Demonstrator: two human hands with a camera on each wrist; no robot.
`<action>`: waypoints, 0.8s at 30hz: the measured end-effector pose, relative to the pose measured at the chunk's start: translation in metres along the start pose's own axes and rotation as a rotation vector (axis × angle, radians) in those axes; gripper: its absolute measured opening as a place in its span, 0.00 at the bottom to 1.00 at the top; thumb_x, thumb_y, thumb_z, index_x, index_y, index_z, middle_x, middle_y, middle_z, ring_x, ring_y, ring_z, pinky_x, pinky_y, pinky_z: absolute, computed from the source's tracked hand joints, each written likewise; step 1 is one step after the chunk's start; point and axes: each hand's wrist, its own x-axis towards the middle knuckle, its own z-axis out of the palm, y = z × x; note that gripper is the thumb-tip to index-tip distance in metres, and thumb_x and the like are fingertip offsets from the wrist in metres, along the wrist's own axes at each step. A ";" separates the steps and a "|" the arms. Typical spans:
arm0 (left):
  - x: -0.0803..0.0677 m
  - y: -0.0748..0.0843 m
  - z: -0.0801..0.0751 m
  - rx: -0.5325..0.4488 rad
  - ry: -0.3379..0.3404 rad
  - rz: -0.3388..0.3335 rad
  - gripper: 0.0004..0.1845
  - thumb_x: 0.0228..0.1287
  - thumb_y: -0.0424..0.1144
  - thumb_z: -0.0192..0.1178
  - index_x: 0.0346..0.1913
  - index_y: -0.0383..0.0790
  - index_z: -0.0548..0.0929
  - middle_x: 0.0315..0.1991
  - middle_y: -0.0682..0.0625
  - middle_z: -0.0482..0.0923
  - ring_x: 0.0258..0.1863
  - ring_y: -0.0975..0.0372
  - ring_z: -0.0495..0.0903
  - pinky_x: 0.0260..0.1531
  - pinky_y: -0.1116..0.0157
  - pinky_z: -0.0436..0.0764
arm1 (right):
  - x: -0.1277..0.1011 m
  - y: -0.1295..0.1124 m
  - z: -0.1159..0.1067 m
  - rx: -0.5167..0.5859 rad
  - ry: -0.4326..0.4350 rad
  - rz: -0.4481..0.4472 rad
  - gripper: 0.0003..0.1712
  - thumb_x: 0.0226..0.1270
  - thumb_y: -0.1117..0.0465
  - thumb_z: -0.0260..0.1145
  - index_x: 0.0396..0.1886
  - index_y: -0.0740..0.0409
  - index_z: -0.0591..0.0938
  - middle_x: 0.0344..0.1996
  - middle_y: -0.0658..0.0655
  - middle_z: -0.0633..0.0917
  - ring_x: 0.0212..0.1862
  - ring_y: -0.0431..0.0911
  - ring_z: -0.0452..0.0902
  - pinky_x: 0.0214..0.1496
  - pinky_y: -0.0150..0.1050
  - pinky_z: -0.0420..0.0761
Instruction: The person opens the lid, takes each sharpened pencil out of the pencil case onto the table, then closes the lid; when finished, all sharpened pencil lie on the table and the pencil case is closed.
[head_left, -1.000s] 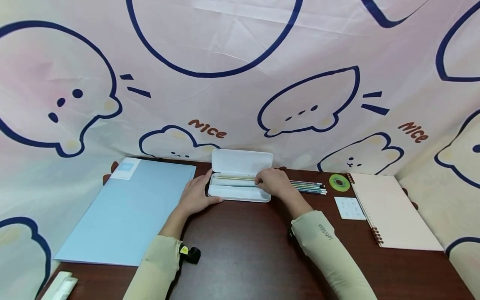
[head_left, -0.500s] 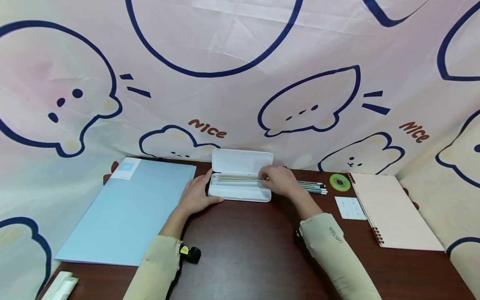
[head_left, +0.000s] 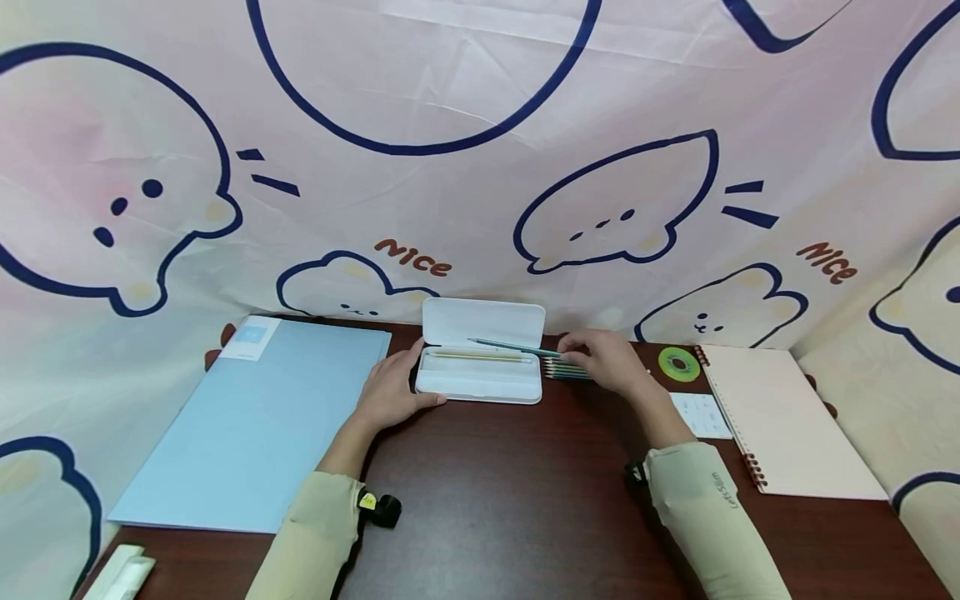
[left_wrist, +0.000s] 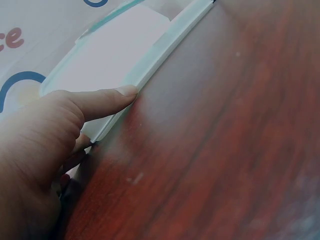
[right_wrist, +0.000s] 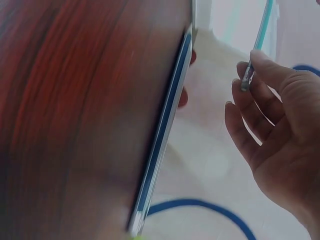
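A white pencil case lies with its lid raised against the backdrop. My left hand grips its left end, the thumb along the front edge and the other fingers round the side. A yellowish pencil lies inside the case. Between thumb and fingertips, my right hand pinches a teal pencil near one end. That pencil slants over the right part of the case, its far end in front of the lid. Several pencils lie side by side just right of the case, partly hidden beneath the right hand.
On the left is a large light-blue folder, with a white wrapped item at the table's near corner. A green tape roll, a small white sheet and a spiral notebook lie to the right. A patterned cloth hangs behind.
My right hand has drawn the teal pencil up from the case and moved right with it. It now covers the right ends of the pencils on the table. The left hand has stayed put.
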 end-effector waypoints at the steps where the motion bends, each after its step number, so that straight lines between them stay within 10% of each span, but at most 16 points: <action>1: 0.000 0.000 0.000 0.001 0.000 0.000 0.59 0.55 0.59 0.73 0.82 0.42 0.51 0.76 0.41 0.66 0.76 0.45 0.61 0.75 0.41 0.57 | -0.003 0.003 -0.002 0.009 0.001 0.005 0.05 0.73 0.55 0.67 0.40 0.47 0.88 0.40 0.49 0.88 0.40 0.46 0.77 0.48 0.45 0.79; 24: -0.001 0.001 -0.001 -0.008 -0.001 -0.005 0.59 0.55 0.59 0.73 0.82 0.43 0.51 0.76 0.42 0.66 0.76 0.45 0.61 0.75 0.40 0.57 | -0.060 0.071 -0.026 -0.010 0.036 0.112 0.08 0.72 0.59 0.67 0.45 0.53 0.90 0.43 0.55 0.90 0.36 0.46 0.76 0.38 0.40 0.77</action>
